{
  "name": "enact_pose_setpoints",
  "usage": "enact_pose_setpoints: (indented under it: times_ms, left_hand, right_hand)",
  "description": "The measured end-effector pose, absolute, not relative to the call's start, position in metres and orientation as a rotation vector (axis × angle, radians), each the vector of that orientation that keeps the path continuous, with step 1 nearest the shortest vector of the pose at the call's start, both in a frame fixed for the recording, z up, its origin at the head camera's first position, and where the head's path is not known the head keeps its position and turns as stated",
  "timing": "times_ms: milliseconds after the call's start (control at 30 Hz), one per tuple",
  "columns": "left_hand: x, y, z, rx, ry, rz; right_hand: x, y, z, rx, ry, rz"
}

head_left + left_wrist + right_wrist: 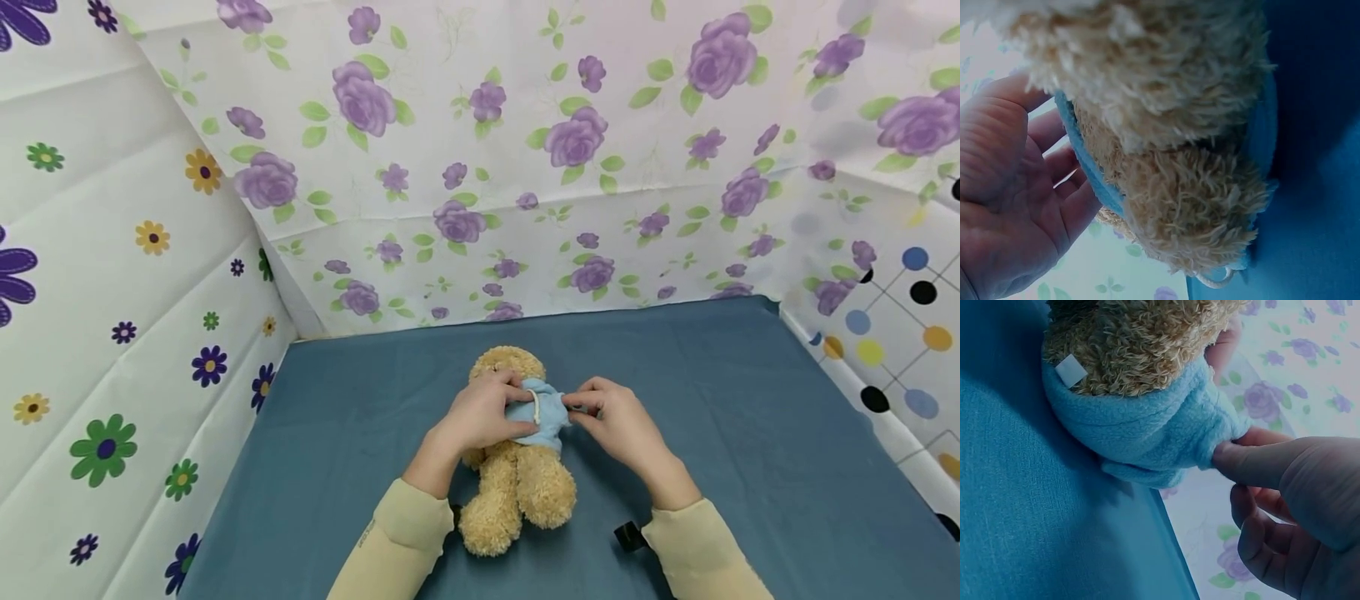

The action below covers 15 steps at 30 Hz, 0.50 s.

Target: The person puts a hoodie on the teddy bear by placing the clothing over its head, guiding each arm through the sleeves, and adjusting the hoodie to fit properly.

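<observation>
A curly tan teddy bear (547, 487) lies on its back, its head toward the far side, in a light blue hoodie (553, 421) with a white drawstring (536, 406). My left hand (483, 408) rests across the chest, thumb near the hem; in the left wrist view the same hand (1016, 181) has its fingers extended against the garment. On the other side, my right hand (618, 421) pinches the hoodie's sleeve, drawn out sideways. The right wrist view shows thumb and forefinger of that hand (1297, 494) on the blue sleeve end (1222, 437). Part of the bear's face is hidden.
The bear lies on a blue-covered table (360, 408). Flowered white sheeting (420, 200) stands along its back edge, with more sheeting at left and right. A black strap piece (630, 537) sits by the right cuff. A white tag (1071, 370) shows at the hoodie's hem.
</observation>
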<state>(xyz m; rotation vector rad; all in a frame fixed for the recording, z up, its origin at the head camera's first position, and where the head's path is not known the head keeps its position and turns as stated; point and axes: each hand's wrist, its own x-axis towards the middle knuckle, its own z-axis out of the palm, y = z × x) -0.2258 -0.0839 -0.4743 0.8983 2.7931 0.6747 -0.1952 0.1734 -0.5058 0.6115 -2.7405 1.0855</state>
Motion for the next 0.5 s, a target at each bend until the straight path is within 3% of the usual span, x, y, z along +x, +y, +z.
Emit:
enact_pose_setpoints:
  times_ms: [500]
  left_hand:
    - [-0.2253, -0.0824, -0.4756, 0.91, 2.805, 0.672]
  right_hand:
    - [-0.1901, 0.1639, -0.5044, 0.672, -2.643, 0.902]
